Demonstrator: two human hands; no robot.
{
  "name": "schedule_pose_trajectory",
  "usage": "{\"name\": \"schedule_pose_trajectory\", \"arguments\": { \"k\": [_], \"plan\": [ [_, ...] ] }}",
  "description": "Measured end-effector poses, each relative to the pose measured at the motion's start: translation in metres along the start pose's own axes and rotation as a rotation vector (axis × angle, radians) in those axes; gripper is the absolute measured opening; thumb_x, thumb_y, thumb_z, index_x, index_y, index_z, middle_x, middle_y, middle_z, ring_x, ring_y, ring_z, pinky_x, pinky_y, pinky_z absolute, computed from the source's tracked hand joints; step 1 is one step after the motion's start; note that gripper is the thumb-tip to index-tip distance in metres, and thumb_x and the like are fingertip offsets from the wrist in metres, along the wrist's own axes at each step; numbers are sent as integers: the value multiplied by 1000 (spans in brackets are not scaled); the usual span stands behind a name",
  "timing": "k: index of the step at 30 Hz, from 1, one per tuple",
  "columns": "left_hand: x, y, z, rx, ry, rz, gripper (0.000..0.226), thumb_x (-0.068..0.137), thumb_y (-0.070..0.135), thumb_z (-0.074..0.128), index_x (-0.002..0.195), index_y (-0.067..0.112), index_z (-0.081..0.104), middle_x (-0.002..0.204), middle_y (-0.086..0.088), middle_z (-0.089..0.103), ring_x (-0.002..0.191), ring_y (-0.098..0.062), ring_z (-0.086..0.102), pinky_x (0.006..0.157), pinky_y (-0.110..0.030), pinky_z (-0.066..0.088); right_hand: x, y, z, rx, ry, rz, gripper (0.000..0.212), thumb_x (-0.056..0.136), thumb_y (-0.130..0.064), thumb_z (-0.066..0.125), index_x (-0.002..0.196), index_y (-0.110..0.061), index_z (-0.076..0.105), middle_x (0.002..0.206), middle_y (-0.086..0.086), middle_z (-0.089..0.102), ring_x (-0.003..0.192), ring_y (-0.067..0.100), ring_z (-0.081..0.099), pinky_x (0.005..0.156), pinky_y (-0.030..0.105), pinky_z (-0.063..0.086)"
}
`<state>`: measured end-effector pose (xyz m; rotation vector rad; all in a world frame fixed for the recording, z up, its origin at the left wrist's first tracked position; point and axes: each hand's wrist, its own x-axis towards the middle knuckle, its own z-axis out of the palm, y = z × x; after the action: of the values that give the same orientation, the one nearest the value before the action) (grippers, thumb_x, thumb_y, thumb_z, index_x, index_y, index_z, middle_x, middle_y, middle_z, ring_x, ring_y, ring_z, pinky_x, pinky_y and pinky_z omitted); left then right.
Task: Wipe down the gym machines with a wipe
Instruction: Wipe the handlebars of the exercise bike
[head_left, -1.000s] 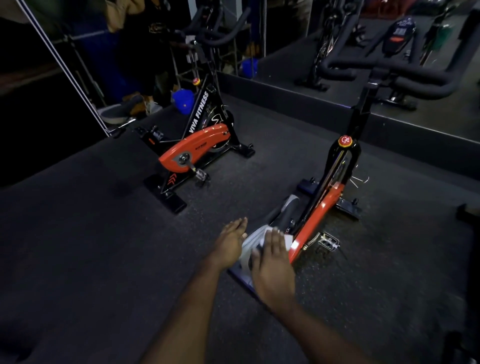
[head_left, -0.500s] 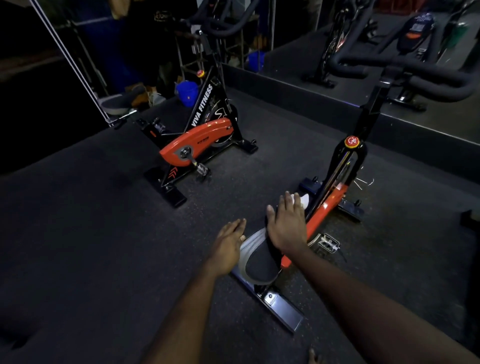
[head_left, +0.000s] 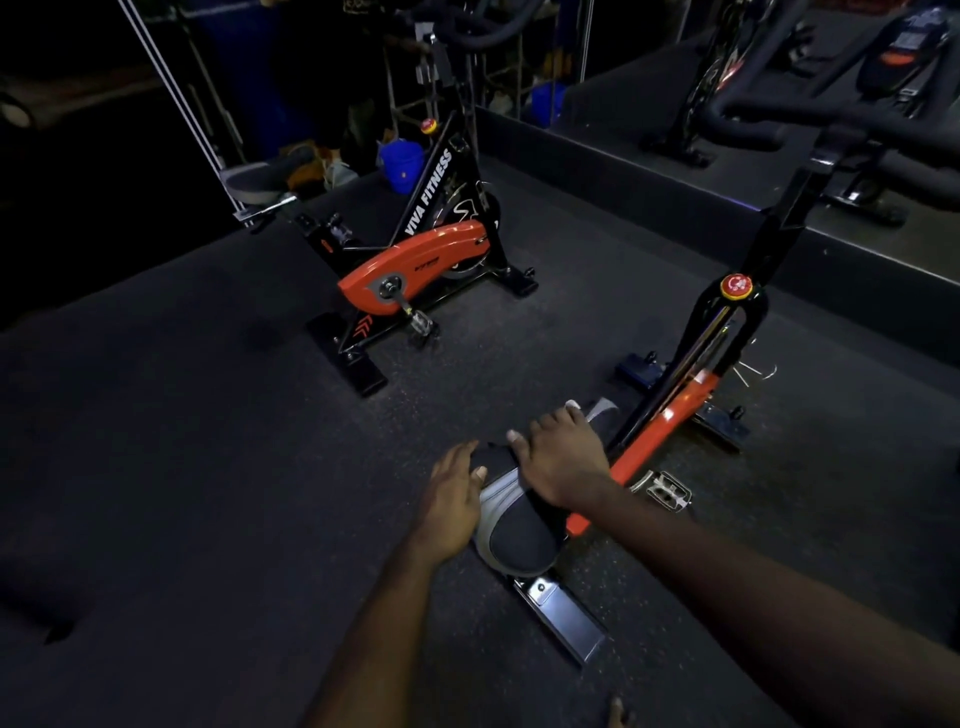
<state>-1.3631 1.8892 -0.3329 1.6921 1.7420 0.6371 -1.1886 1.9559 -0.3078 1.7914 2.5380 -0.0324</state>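
Two hands rest on the saddle (head_left: 519, 535) of the near exercise bike (head_left: 675, 415). We note the right hand (head_left: 563, 460) flat across the saddle's narrow front, fingers (head_left: 545, 423) spread over a white wipe (head_left: 573, 404) whose edge peeks out at the fingertips. Left hand (head_left: 452, 499) lies against the saddle's left side, fingers together, gripping nothing.

black-and-grey saddle (head_left: 519, 540) of near orange spin bike (head_left: 670, 421), white wipe (head_left: 572, 405) at nose
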Motion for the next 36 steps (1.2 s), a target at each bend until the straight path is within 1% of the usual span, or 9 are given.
{"name": "schedule_pose_trajectory", "arguments": {
  "k": [5, 9, 13, 19, 22, 26, 31, 34, 36],
  "plan": [
    [0, 3, 0, 10, 32, -15, 37, 108, 19, 40, 144, 10, 47, 143, -6, 50, 127, -20, 44, 99, -22, 31, 31, 49, -24, 233, -154, 289, 60, 107, -44, 26, 112, -3, 70, 121, 22, 67, 118, 35, 58, 101, 40, 42],
    [2, 7, -3, -19, 9, -71, 35, 108, 19, 40, 141, 14, 50, 139, -4, 51, 125, -18, 45, 98, -24, 33, 19, 42, -8, 784, 131, 708, 46, 102, -37, 50, 118, 4, 61, 123, 25, 63, 113, 42, 60, 90, 40, 47],
    [9, 14, -13, -71, -39, -153, 33, 105, 15, 45, 137, 14, 54, 136, -3, 54, 122, -19, 51, 98, -25, 37, -4, 12, 3, 1207, 231, 1140, 69, 93, -53, 64, 128, 5, 53, 123, 25, 64, 113, 41, 62, 88, 37, 48],
    [24, 8, -36, -63, -167, -166, 31, 103, 12, 48, 128, 19, 64, 120, -3, 68, 108, -18, 63, 95, -31, 51, 12, 6, -14, 1040, 436, 1007, 46, 94, -12, 65, 133, 9, 52, 139, 26, 51, 130, 40, 48, 106, 35, 34],
    [29, 0, -49, -49, -222, -61, 40, 102, 2, 42, 130, 17, 66, 125, -5, 68, 115, -17, 62, 95, -22, 48, 22, 7, -12, 595, 249, 705, 33, 93, -4, 54, 124, 6, 63, 136, 22, 56, 135, 36, 44, 112, 35, 20],
    [33, -21, -70, -30, -435, 174, 52, 100, -7, 40, 144, 16, 54, 132, 9, 56, 125, -4, 48, 102, -7, 32, 15, -27, 2, -11, 77, 404, 26, 86, -16, 55, 97, -5, 76, 102, 16, 71, 111, 35, 59, 113, 47, 31],
    [55, -60, -91, -65, -310, 263, 53, 87, -19, 38, 126, 5, 64, 112, -7, 70, 106, -22, 67, 91, -15, 45, -6, -105, 4, 35, 178, 400, 17, 82, -21, 64, 84, -8, 74, 86, 13, 71, 89, 34, 65, 86, 42, 50],
    [72, -56, -98, -81, -338, 307, 50, 85, -21, 36, 120, 0, 66, 102, -9, 70, 98, -27, 69, 90, -27, 50, -33, -148, 19, 113, 290, 311, 32, 87, -29, 65, 114, -13, 71, 119, 10, 68, 112, 30, 62, 99, 40, 51],
    [85, -46, -97, -73, -407, 357, 49, 87, -18, 36, 121, 1, 65, 105, -14, 71, 99, -30, 69, 92, -32, 53, -40, -151, 22, 111, 314, 416, 44, 94, -38, 54, 131, -17, 63, 139, 9, 59, 128, 29, 54, 110, 42, 44]
  ]
}}
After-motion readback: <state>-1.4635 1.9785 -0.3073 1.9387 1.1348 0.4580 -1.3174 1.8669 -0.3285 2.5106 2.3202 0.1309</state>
